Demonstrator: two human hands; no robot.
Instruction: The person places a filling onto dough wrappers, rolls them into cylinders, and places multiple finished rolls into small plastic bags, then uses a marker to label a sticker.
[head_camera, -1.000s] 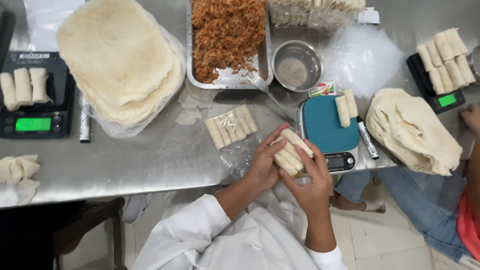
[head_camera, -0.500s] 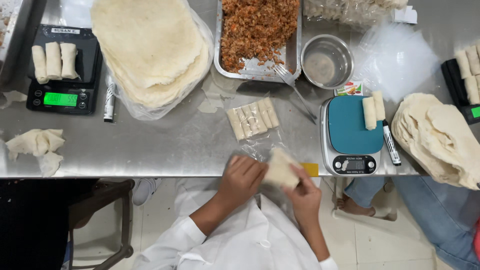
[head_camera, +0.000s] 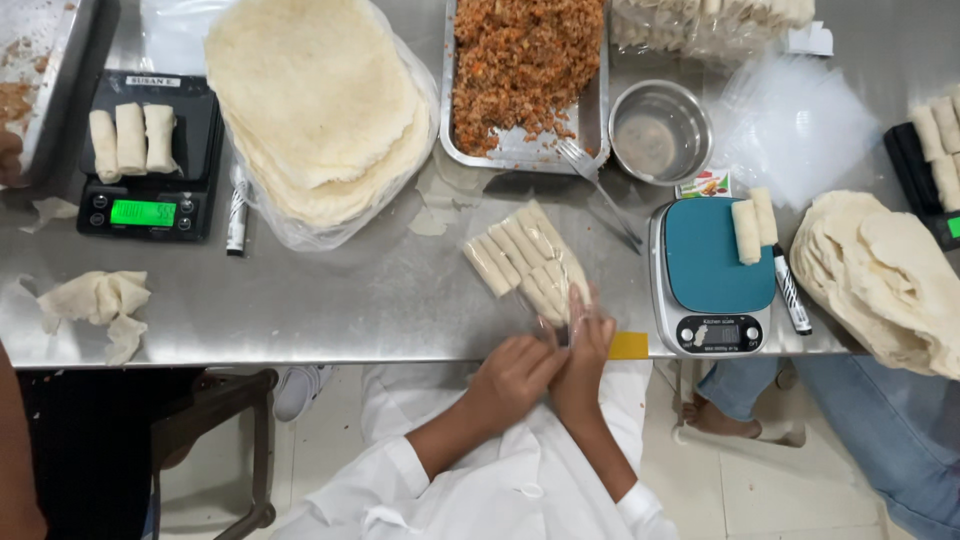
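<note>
Both hands have come down from holding a wrapper at the edge, and now a clear bag of rolls (head_camera: 528, 262) lies on the counter (head_camera: 330, 300) under their fingertips. Starting at nine o'clock: a black scale (head_camera: 148, 155) carries three rolls, with a torn scrap of wrapper (head_camera: 98, 300) below it. Moving right, the big wrapper stack (head_camera: 318, 105) sits at eleven o'clock, and the filling tray (head_camera: 525, 80) at twelve. At centre, the left hand (head_camera: 512, 372) curls at the bag's near end, its grip closed loosely on the plastic, I judge. The right hand (head_camera: 585, 345) presses flat beside it, fingers together on the bag mouth. Those rolls look soft and easily crushed, the film slippery; best held by the bag's open end, not the rolls. At three o'clock, a blue scale (head_camera: 712, 262) holds two rolls.
</note>
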